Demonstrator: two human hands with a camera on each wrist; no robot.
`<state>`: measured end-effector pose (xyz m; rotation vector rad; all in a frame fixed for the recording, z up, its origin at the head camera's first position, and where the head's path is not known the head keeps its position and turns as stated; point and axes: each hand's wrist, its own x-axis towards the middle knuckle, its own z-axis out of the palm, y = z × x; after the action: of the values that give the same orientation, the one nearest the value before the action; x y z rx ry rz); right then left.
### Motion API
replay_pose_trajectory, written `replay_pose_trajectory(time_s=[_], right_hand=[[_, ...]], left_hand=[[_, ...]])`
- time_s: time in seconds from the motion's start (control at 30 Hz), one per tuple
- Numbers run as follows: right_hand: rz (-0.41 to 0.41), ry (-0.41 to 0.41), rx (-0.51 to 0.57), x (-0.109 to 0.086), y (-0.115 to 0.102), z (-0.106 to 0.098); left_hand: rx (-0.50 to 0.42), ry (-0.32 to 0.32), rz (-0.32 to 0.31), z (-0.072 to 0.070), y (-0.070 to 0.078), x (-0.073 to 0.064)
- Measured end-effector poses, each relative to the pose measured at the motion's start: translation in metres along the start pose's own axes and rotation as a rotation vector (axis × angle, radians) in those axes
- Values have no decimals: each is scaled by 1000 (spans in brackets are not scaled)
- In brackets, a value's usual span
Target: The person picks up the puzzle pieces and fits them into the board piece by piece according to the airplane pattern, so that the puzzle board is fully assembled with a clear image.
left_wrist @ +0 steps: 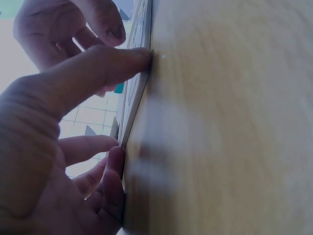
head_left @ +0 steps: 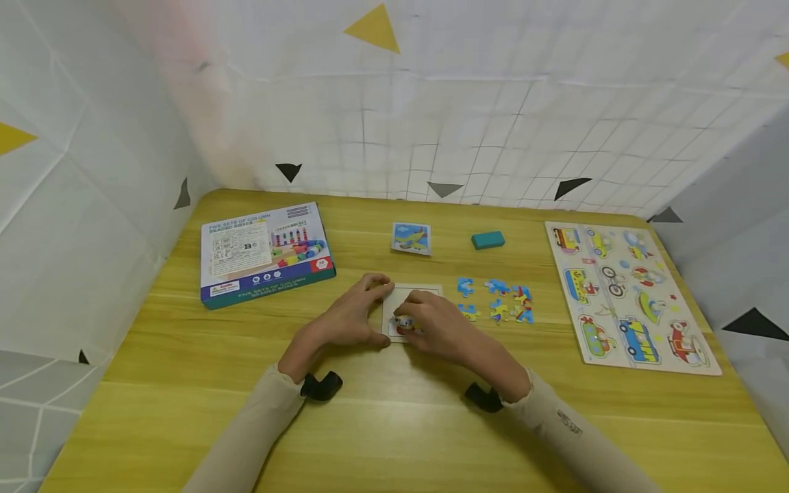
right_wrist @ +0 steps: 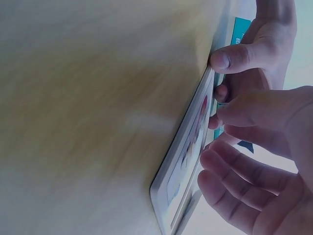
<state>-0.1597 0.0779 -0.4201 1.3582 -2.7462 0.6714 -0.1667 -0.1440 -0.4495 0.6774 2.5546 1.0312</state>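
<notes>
A small pale puzzle board lies flat on the table between both hands. My left hand holds its left side, thumb at the near corner and fingers at the far one. Over the board, my right hand pinches a colourful jigsaw piece low against the surface, its fingers partly covering it. In the right wrist view, red and dark printed shapes show on the board under the fingertips. Several loose blue, yellow and red jigsaw pieces lie just right of the board.
A picture card with a yellow plane lies beyond the board, and a teal block sits to its right. A beaded-toy box stands at the left. At the right lies a large vehicle puzzle board. White cloth hangs behind the table.
</notes>
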Motion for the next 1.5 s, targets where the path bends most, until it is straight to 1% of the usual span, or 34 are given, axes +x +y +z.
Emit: replay_pose_trajectory(time_s=[0.2,0.33,0.57,0.77,1.07,1.23,1.5], right_hand=[[14,0,3,-9,1,-4],[26,1,-23,-14,3,-6],[42,26,-44,-24,10,-11],[62,46,-70,-31,17,-18],[109,58,-87,-43,29,-24],[116,75,-109,-51,37,-28],[159,52,-119,-59,46,-33]], left_hand=[[11,-6,2,0,0,1],[8,-12,-10,1,1,1],[19,-15,-22,1,0,2],[7,-22,-37,-1,3,2],[-2,-14,-24,-2,3,0],[-10,-16,-17,-3,4,-1],[-2,-22,-18,-3,4,-1]])
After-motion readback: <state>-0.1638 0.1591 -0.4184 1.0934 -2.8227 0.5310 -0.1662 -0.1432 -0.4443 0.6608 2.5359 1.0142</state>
